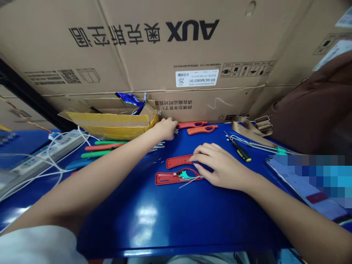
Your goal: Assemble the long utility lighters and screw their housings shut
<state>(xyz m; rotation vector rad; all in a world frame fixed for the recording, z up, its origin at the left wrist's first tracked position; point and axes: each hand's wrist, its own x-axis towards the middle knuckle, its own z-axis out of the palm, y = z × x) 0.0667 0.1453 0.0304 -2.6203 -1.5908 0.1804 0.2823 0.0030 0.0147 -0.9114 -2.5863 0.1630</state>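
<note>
Left hand (166,129), right hand (216,161): grips unclear | right touching shell (176,161) | table's front edge (170,250) distant

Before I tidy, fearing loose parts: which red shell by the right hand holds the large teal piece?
The nearer shell has the teal piece; the farther shell shows none so large.

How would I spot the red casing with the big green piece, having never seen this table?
On the blue table, find the person's right hand. By it, pick the lower red shell, nearer the person. Unlike the upper red shell just beyond, it holds a large bright green piece.
</note>
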